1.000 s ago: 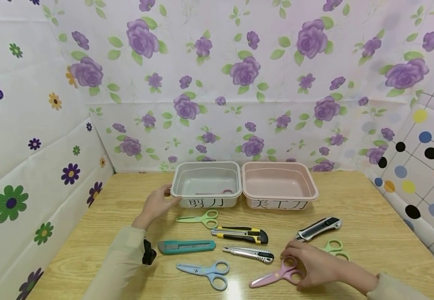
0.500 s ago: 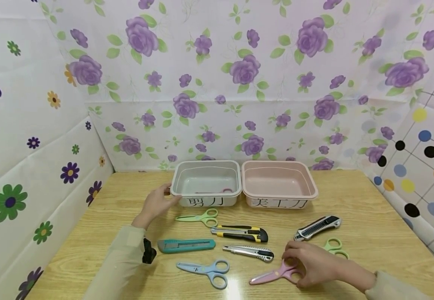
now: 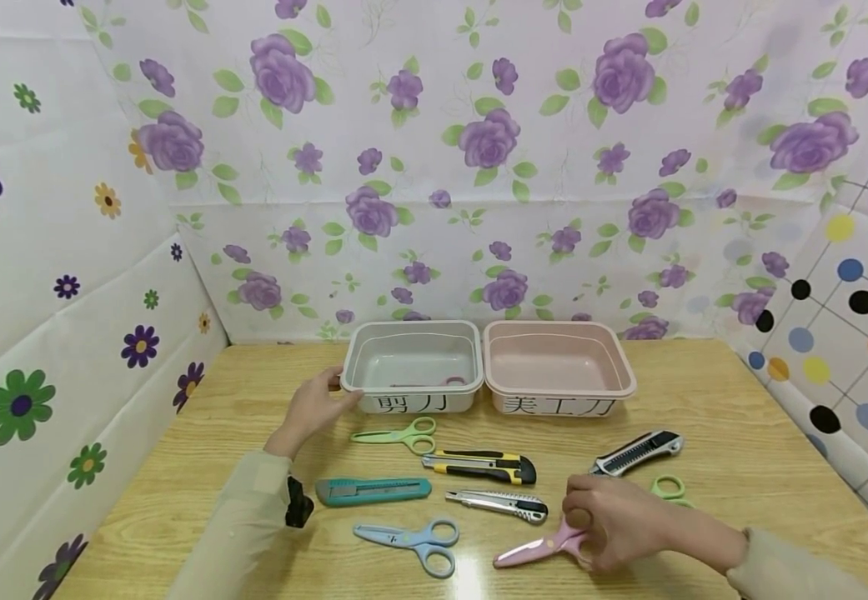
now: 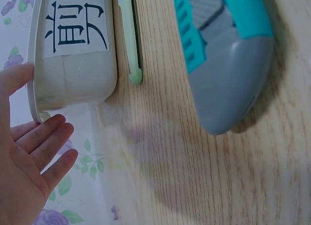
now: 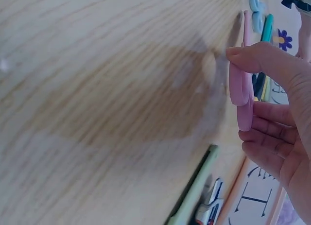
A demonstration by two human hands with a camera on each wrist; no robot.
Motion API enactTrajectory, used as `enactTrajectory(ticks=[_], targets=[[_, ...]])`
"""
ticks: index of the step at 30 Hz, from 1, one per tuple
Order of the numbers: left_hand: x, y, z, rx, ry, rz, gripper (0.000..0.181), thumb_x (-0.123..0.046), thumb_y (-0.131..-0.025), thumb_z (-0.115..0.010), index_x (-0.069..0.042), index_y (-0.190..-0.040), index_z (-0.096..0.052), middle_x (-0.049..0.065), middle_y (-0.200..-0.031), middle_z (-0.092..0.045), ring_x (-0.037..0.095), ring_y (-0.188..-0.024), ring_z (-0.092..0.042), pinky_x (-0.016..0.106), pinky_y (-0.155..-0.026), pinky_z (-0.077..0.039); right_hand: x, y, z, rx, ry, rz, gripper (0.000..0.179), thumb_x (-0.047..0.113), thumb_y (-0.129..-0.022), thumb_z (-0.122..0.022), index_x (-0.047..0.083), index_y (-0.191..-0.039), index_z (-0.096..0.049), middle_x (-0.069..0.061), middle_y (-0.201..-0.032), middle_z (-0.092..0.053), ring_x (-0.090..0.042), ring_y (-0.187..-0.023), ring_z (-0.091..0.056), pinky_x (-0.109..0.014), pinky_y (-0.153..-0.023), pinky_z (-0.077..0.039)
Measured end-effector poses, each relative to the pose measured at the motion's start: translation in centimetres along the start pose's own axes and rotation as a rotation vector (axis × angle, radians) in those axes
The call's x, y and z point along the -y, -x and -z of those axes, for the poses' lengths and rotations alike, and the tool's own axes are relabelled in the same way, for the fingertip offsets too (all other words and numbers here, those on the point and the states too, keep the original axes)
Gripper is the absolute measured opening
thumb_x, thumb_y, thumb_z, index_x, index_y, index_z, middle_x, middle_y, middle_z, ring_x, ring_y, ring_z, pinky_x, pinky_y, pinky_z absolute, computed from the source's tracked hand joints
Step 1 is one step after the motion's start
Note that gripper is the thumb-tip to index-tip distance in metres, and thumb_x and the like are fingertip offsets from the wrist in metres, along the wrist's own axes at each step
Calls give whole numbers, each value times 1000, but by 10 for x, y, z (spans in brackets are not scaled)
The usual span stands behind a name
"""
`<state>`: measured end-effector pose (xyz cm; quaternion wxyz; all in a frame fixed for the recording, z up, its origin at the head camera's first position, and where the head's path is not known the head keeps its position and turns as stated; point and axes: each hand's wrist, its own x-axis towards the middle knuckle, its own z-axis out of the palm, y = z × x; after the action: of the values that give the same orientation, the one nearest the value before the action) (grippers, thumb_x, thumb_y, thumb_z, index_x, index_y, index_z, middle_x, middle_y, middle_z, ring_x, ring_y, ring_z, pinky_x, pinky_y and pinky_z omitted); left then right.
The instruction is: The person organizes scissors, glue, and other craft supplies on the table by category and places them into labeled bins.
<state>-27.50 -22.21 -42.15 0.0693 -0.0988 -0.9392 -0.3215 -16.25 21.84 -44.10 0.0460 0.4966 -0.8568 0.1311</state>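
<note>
My left hand grips the left front corner of the grey plastic bin, with the thumb at the front of the rim and the fingers behind it. In the right wrist view the pink scissors stand with their handles between thumb and fingers of my right hand. From the head view, their blades point left, close over the table, and my fingers partly cover the handles. Inside the grey bin, a pair of scissors with a pinkish handle shows just above the front rim.
A pink bin adjoins the grey one. On the table lie green scissors, blue scissors, a teal cutter, a yellow-black cutter and a silver cutter. Another cutter and green-handled scissors flank my right hand.
My right hand has closed in on the pink scissors' handles, and the scissors have shifted slightly left and up in the head view. The left hand stays on the grey bin.
</note>
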Motion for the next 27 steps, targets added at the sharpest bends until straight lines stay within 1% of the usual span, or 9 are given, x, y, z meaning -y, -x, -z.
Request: enactTrajectory(ticks=[4,8,12,15,18,22,27], targets=[[-1,1,0,3,0,1,64,-37,-84,-62,1,-132,-43,19,-110,-61,36,-104,-56,53,-86,-44,1,-5,7,-4,-21,8,37,27,-51,-77,22,-81,-57,15,-78,-45,3,-67,-40,-11,-58,-38],[0,1,-1,3,1,0,65,-38,-84,-62,1,-132,-43,19,-110,-61,35,-104,-56,53,-85,-44,0,-14,17,-20,-29,-3,33,21,-55,-75,20,-84,-60,14,-79,-47,1,-65,-42,-11,-55,-38],[0,1,-1,5,3,-3,65,-38,-84,-62,1,-132,-43,19,-110,-61,35,-104,-57,53,-85,-44,-3,-24,28,-22,-24,-37,30,18,-60,-74,16,-88,-63,12,-80,-49,-1,-63,-45,-12,-54,-39],[-1,1,0,3,7,-2,65,-37,-84,-63,1,-132,-43,19,-110,-62,35,-103,-57,53,-85,-44,-6,-35,39,-11,-2,-56,33,22,-61,-75,13,-91,-64,10,-82,-50,-4,-65,-47,-15,-57,-42],[-2,1,1,1,7,1,64,-36,-84,-63,2,-132,-43,19,-109,-61,35,-103,-57,52,-85,-44,-9,-47,48,-12,37,-63,39,29,-60,-77,12,-93,-64,10,-84,-51,-5,-67,-48,-17,-60,-44],[-2,2,1,4,5,4,64,-35,-84,-63,2,-131,-43,20,-109,-61,36,-103,-57,52,-85,-44,-15,-62,58,-28,88,-64,44,35,-57,-77,12,-93,-64,12,-83,-49,-3,-66,-45,-17,-58,-42],[-2,1,0,4,-1,6,64,-37,-84,-63,1,-132,-43,19,-110,-62,35,-103,-57,52,-85,-44,-24,-80,68,-72,115,-40,45,36,-54,-78,12,-89,-64,12,-78,-47,-2,-63,-43,-16,-54,-40]])
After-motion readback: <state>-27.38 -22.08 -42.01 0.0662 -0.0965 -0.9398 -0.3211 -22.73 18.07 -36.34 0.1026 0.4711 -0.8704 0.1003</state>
